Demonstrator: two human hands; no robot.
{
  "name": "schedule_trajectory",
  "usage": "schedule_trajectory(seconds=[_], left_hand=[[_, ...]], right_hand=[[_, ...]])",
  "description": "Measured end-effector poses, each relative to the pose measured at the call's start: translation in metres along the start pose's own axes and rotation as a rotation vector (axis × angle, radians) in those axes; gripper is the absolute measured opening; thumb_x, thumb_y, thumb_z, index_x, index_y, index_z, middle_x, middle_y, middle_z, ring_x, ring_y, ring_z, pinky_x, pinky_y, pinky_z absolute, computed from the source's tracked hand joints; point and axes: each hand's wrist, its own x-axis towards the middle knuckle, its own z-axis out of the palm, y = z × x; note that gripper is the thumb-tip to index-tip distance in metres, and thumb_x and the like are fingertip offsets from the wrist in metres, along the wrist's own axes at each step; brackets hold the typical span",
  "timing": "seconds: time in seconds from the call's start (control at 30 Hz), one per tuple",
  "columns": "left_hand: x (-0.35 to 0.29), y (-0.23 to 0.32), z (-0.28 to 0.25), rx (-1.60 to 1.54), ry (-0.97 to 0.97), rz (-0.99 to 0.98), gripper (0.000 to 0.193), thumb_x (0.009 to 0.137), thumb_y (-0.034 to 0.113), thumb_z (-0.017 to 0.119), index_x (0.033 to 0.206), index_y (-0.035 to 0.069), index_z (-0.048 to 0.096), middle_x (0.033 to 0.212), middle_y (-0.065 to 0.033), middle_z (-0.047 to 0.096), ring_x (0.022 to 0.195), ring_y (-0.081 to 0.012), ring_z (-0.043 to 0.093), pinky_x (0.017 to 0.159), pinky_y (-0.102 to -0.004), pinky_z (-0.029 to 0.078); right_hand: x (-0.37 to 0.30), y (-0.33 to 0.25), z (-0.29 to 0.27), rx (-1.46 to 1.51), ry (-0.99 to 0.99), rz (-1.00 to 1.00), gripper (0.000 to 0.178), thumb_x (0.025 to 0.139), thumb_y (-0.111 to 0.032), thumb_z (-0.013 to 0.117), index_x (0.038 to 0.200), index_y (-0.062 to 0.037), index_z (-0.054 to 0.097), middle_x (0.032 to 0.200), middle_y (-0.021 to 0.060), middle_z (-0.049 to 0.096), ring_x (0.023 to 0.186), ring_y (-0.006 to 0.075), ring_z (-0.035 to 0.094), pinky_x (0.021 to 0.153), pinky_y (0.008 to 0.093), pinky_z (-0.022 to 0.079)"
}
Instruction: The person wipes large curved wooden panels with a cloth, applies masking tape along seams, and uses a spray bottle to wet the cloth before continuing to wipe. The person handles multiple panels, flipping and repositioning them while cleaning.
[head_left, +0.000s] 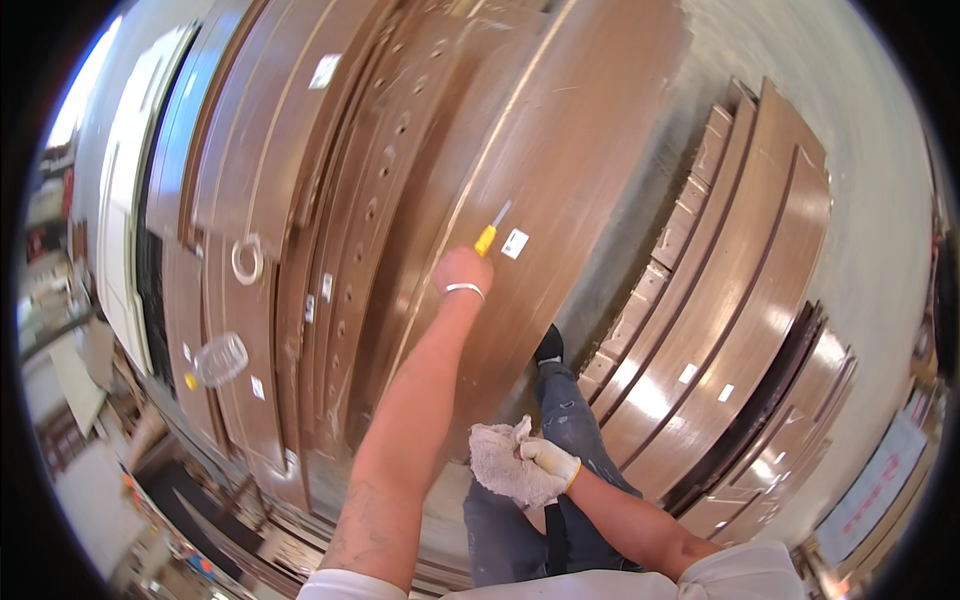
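My left hand [463, 272], bare with a white band at the wrist, is closed around a yellow-handled tool with a narrow metal blade [486, 240]. The blade points away from me, over a brown wood-finish panel [570, 130]. Beside the tool a small white label [515, 243] is stuck to that panel. Closer to my body, above my legs, my right hand [552, 466] wears a white glove. Its fingers grip a bunched whitish cloth [505, 468]. The exact tip shape of the tool is too small to make out.
Brown panels [270, 120] stand stacked at the left, with a roll of tape [247, 262] and a clear plastic bottle [220, 358] on them. More stacked panels [740, 260] are at the right, beyond a strip of grey floor [625, 240].
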Motion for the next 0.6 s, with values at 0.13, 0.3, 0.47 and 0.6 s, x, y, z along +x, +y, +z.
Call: schedule_trajectory(seconds=[0.13,0.3,0.47,0.6], left_hand=[[0.067,0.069,-0.047,-0.018,0.211,-0.048,0.031,0.091,0.035,0.072,0.101,0.006,0.08,0.104,-0.0196,0.078,0.102,-0.0382,0.076,0.086,-0.0484,0.061],[0.088,0.118,-0.044,-0.076,0.248,0.092,0.037,0.09,0.037,0.072,0.103,0.002,0.079,0.102,-0.0227,0.077,0.1,-0.0421,0.074,0.087,-0.0506,0.06],[0.072,0.129,-0.02,-0.206,0.167,0.116,0.042,0.09,0.04,0.074,0.1,-0.001,0.078,0.097,-0.0266,0.075,0.094,-0.0438,0.074,0.084,-0.0519,0.058],[0.063,0.115,0.001,-0.236,0.127,0.12,0.045,0.085,0.038,0.08,0.089,-0.007,0.076,0.085,-0.0286,0.074,0.085,-0.0449,0.074,0.075,-0.0491,0.059]], right_hand=[[-0.006,-0.031,-0.002,0.022,-0.014,0.006,0.047,0.086,0.0,0.045,0.129,0.0053,0.061,0.121,0.0171,0.071,0.107,0.0286,0.073,0.097,0.0436,0.06],[-0.014,-0.043,0.001,0.078,-0.203,-0.089,0.051,0.086,0.0,0.046,0.136,0.0032,0.057,0.124,0.015,0.07,0.111,0.0266,0.071,0.097,0.0388,0.058],[-0.011,-0.043,0.001,0.105,-0.105,-0.033,0.052,0.085,0.001,0.047,0.136,0.003,0.056,0.122,0.0182,0.071,0.104,0.0293,0.075,0.093,0.0411,0.062],[-0.003,-0.04,-0.007,0.12,-0.227,-0.109,0.059,0.087,-0.004,0.049,0.146,0.0014,0.052,0.131,0.0157,0.068,0.116,0.0296,0.069,0.102,0.0416,0.055]])
